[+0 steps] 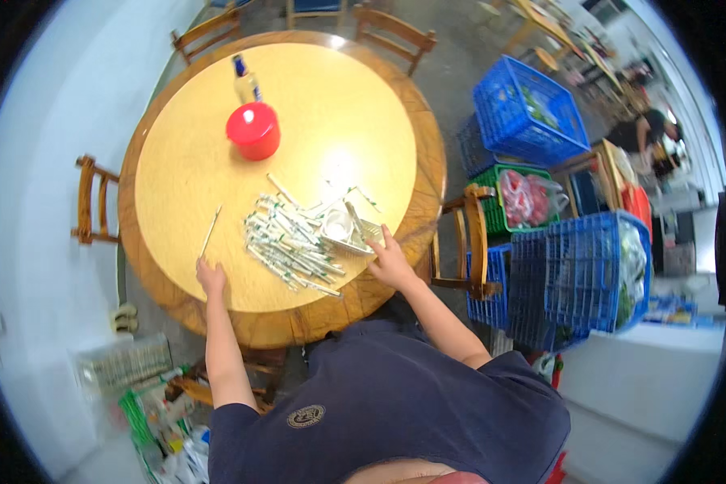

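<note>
Your left hand [211, 277] pinches one thin stick [210, 230] at its near end; your right hand [390, 262] has its fingers at the edge of the small basket [350, 247], and whether they grip it, I cannot tell. Between both hands lies the pile of sticks [286, 242], just beside the basket. It seems you are sorting single sticks, so the next move probably calls for a light pinch. Mind the near rim of the table [177, 161]; more room lies leftward, and ahead up to the red bucket [254, 133].
</note>
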`<action>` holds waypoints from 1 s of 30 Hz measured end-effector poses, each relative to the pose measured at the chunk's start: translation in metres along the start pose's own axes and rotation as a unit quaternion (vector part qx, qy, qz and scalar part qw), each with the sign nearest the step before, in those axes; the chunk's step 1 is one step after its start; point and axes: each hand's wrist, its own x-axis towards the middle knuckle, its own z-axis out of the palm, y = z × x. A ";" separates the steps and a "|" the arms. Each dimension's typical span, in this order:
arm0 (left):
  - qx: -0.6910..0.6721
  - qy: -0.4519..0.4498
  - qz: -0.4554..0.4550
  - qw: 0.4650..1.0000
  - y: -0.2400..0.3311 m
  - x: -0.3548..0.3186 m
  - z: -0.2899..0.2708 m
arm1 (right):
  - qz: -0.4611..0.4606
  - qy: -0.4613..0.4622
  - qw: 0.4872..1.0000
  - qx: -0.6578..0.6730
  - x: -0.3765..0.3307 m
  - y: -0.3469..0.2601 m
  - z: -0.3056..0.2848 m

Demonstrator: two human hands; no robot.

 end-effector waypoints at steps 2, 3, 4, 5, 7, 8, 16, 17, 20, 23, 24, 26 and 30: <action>0.038 0.004 0.019 0.999 -0.005 0.009 -0.002 | -0.004 0.028 1.000 0.002 -0.010 -0.013 0.003; 0.028 -0.005 0.036 0.999 0.003 0.013 -0.002 | 0.003 0.018 1.000 0.010 -0.016 -0.019 0.002; 0.077 -0.029 0.018 0.996 0.018 0.014 -0.003 | 0.013 0.010 1.000 0.018 -0.024 -0.022 0.000; 0.130 -0.048 -0.007 0.990 0.027 0.013 -0.006 | 0.028 0.011 0.999 0.039 -0.030 -0.029 -0.001; 0.129 -0.043 -0.011 0.991 0.034 0.010 -0.011 | 0.041 0.013 0.998 0.049 -0.041 -0.036 0.000; 0.131 -0.036 -0.023 0.990 0.033 0.009 -0.013 | 0.048 0.007 0.997 0.061 -0.046 -0.038 0.001; -0.168 -0.089 -0.056 0.980 0.028 -0.034 0.002 | 0.052 0.019 0.992 0.110 -0.053 -0.051 0.000; -0.229 -0.072 -0.047 0.970 0.026 -0.048 0.001 | 0.017 0.034 0.992 0.121 -0.048 -0.054 0.000; -0.304 -0.071 -0.016 0.950 0.059 -0.106 -0.002 | 0.011 0.021 0.977 0.213 -0.036 -0.074 0.000; -0.390 -0.190 -0.002 0.901 0.171 -0.176 -0.032 | 0.044 -0.017 0.956 0.290 -0.025 -0.083 -0.006; -0.392 -0.236 0.006 0.889 0.194 -0.200 -0.035 | 0.025 -0.032 0.940 0.340 -0.021 -0.091 -0.008; -0.405 -0.286 0.063 0.866 0.249 -0.235 -0.044 | 0.009 -0.052 0.916 0.397 -0.012 -0.096 -0.015; -0.413 -0.343 0.086 0.839 0.320 -0.259 -0.052 | -0.001 -0.123 0.920 0.373 -0.004 -0.089 -0.049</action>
